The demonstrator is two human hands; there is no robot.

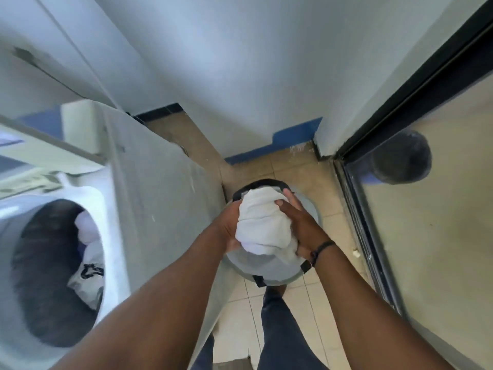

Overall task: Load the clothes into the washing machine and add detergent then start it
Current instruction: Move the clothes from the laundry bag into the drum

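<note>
A bundled white garment [262, 227] is held over a grey laundry basket [269, 271] with black trim that stands on the tiled floor. My left hand [229, 228] grips the bundle's left side and my right hand [301, 222] clasps its right side and top. At the left stands a top-loading washing machine [114, 236] with its drum [40, 276] open. White clothes [89, 249], one with a black mark, lie inside the drum. No detergent is in view.
The washer's grey side panel [160, 204] runs right beside the basket. A white wall with blue skirting [288, 140] is ahead. A dark-framed glass door [400, 209] closes the right side. My legs [277, 329] stand behind the basket on beige tiles.
</note>
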